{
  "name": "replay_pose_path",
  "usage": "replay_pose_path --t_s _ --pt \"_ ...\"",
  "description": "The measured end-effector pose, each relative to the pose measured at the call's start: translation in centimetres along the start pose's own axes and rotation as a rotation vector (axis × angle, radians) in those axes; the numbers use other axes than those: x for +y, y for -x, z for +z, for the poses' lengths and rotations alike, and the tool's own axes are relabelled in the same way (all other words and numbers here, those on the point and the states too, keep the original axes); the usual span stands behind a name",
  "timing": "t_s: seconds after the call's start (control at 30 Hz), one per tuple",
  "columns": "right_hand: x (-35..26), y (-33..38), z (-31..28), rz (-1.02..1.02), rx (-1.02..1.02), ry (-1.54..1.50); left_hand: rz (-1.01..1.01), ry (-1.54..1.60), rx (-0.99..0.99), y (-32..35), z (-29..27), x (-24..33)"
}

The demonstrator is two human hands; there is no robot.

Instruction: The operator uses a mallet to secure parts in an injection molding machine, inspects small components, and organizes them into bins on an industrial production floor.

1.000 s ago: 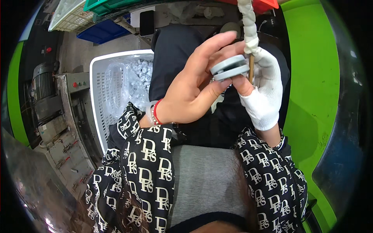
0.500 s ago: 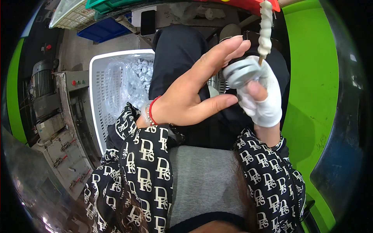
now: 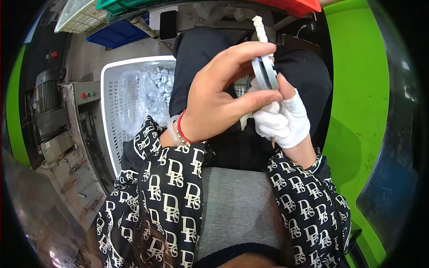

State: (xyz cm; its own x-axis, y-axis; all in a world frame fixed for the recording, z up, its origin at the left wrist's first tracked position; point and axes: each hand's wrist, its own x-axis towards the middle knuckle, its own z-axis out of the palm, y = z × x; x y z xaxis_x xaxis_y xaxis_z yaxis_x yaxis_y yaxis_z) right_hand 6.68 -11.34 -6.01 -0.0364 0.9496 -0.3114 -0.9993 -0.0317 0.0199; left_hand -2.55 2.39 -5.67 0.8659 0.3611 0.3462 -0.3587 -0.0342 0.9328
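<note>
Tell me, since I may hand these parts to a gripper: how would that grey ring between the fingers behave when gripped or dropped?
The grey ring looks stiff: it keeps its round shape while pinched edge-on by the left hand. Being thin and small, it is probably light. Round and flat, it could roll if it lands on its edge. The gloved right hand steadies a white wrapped stick beside it.

Black sleeves [image 3: 178,178] patterned with white letters are worn; the right hand [image 3: 281,118] is covered by a white glove; a red cord bracelet [image 3: 180,129] is fitted at the left wrist.
</note>
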Motion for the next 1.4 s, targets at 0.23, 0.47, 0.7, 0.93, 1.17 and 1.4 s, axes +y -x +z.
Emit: replay_pose_path --t_s 0.23,0.47,0.7,0.93,1.17,1.4 --pt "0.4 -0.1 1.6 -0.358 0.289 0.531 -0.456 0.861 0.202 0.0 -1.0 0.1" --pt "0.0 0.1 2.2 -0.545 0.447 0.755 -0.616 1.543 0.066 0.2 -2.2 -1.5" --pt "-0.5 0.0 1.0 -0.496 0.418 0.679 -0.519 1.620 0.053 2.1 -4.6 -2.1" --pt "1.0 -0.2 1.6 -0.375 0.255 0.687 -0.590 0.666 0.795 19.9 -17.6 3.2" --pt "1.8 -3.8 -0.3 -0.314 0.271 0.845 -1.091 0.606 1.272 38.2 -14.7 -2.6" --pt "-1.2 -2.7 1.4 -0.542 0.246 1.135 -0.947 -0.248 0.786 36.2 -12.5 -11.6"
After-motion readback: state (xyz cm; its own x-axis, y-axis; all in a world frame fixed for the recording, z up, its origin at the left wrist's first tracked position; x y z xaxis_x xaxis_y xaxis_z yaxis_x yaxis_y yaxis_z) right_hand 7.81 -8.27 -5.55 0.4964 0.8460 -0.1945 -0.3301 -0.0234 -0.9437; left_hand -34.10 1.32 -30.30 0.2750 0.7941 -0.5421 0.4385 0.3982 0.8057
